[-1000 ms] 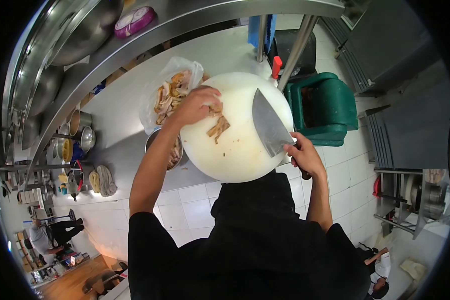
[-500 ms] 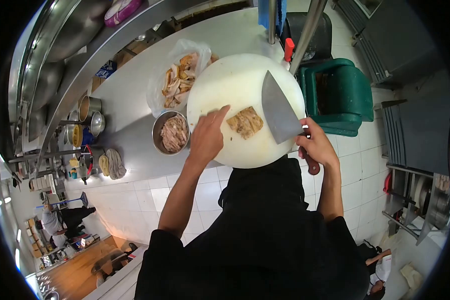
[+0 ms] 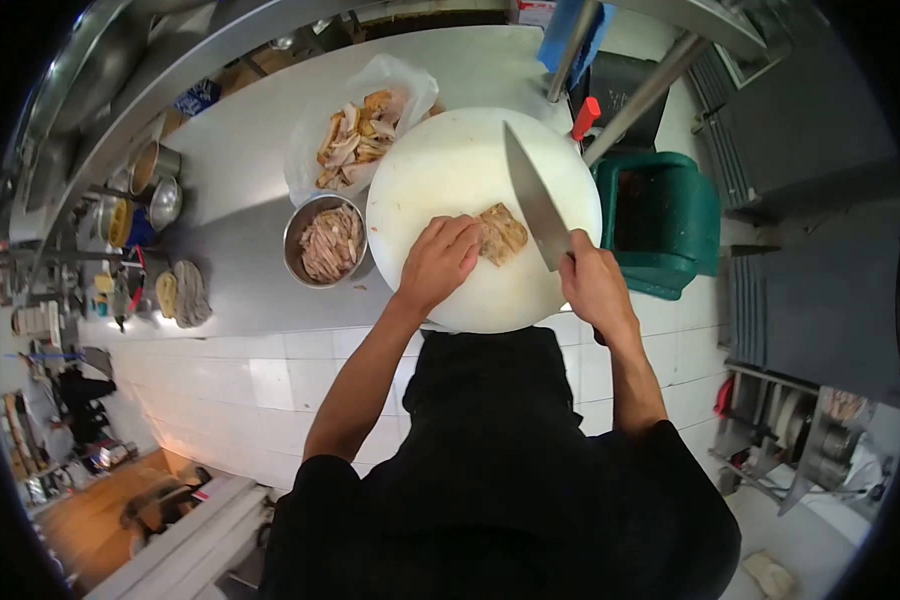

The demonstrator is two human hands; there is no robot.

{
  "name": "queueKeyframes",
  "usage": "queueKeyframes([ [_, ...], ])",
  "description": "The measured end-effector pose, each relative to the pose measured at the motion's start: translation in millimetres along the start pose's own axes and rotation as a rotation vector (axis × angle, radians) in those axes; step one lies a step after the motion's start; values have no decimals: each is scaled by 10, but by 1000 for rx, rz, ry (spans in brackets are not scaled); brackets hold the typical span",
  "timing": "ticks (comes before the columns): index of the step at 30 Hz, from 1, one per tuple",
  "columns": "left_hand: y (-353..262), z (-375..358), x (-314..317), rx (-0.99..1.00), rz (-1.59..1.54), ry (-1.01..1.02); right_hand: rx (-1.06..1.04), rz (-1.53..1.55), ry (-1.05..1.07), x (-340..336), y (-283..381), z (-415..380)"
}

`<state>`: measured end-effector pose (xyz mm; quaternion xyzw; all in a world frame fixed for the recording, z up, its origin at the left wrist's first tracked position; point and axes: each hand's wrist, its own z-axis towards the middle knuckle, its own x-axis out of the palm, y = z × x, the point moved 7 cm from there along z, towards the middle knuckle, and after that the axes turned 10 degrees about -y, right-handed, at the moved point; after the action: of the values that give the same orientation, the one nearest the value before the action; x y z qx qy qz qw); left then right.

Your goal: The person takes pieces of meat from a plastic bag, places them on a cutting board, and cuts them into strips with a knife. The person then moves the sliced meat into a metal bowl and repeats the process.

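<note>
the cutting board [image 3: 420, 160] is off-white, and the flat piece of meat [image 3: 505, 236] on it is mottled tan and brown. the blade [image 3: 536, 200] is plain grey. the bag [image 3: 305, 150] is cloudy white, its pieces [image 3: 355, 140] golden-brown and pale; the strips [image 3: 332, 243] in the silver bowl [image 3: 292, 245] are pinkish beige. the bin [image 3: 712, 215] is dark green, the handle [image 3: 586, 118] near it bright red, the cloth [image 3: 573, 35] blue. the shirt [image 3: 510, 500] looks solid black, though fine patterning may be lost in the dark.

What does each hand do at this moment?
Left hand: fingers together, against the meat piece.
Right hand: closed around the handle of the knife.
</note>
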<state>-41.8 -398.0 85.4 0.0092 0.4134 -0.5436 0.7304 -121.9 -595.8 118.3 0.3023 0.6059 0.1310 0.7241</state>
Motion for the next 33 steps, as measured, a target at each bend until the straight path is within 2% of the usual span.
queueKeyframes([
  [3, 59, 1, -21, -44, -6, -30, -113, -120, 37, -212, 491, 139],
  [5, 104, -23, -1, -84, -16, -38, -153, -71, -147, -494, 853, 186],
  [6, 119, -51, 17, -106, -30, -25, -155, -78, -136, -436, 878, 188],
  [8, 155, -62, 31, -118, -36, -26, -129, -221, -17, -156, 784, 259],
  [9, 156, -86, 34, -121, -39, -20, -183, -318, 71, 274, 573, 316],
  [10, 147, -115, 30, -125, -45, -19, -143, -345, 93, 449, 488, 369],
  [12, 167, -99, 42, -126, -45, -13, -151, -299, 75, 430, 371, 570],
  [14, 115, -100, -23, -131, -58, -26, -183, -186, 28, 45, 592, 555],
  [15, 109, -67, -53, -133, -72, -40, -55, -235, 62, -114, 700, 509],
  [18, 104, -68, -63, -142, -54, -4, -30, -321, 141, 18, 705, 331],
  [19, 137, -76, -52, -141, -58, 1, -160, -317, 110, 442, 481, 341],
  [20, 160, -116, -32, -135, -70, 22, -111, -273, 99, 475, 483, 414],
  [22, 178, -135, 6, -124, -75, 27, -140, -268, 52, 453, 508, 654],
  [25, 196, -88, -19, -92, -43, -3, -160, -156, 13, 21, 723, 701],
  [28, 170, -135, -29, -133, -60, -7, -107, -195, 19, -338, 930, 505],
  [30, 184, -115, -23, -129, -56, -18, -80, -344, 153, -59, 795, 410],
  [32, 201, -101, -34, -134, -56, -25, -98, -378, 180, 514, 557, 432],
  [33, 192, -93, -32, -129, -55, -34, -131, -350, 141, 504, 571, 517],
])
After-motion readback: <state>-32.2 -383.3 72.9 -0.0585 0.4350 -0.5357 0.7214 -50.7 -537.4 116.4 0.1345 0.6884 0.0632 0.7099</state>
